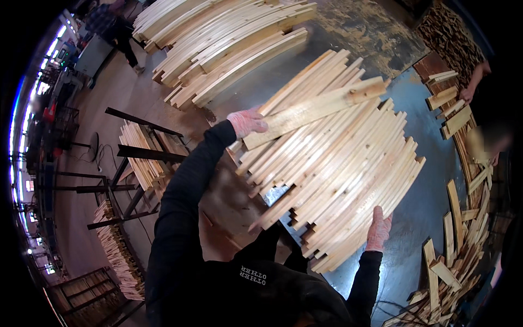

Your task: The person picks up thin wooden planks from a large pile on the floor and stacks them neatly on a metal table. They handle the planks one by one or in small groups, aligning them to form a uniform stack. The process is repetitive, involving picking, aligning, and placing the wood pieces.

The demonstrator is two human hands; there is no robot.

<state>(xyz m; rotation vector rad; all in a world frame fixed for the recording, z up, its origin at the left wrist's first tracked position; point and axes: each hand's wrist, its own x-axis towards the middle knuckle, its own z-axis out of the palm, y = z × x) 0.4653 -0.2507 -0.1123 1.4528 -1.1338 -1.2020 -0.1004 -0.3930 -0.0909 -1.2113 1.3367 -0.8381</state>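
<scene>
My left hand [248, 122], in a pinkish knit glove, is closed on the near-left end of a pale wooden board [316, 112]. The board lies slantwise over a wide stack of narrow wooden strips [338, 169], its far end showing a brownish knot. My right hand [378, 230], gloved alike, is at the stack's right edge with its fingers extended, pressed flat against the outermost strips. The strips lie side by side with uneven ends on a shiny metal table [406, 201].
Another strip stack [229, 46] stands at the far left. Dark metal racks [147, 155] hold wood at left. Loose offcuts [452, 272] pile up at right, where another person's arm [476, 79] reaches in. Another person [109, 27] stands at the back left.
</scene>
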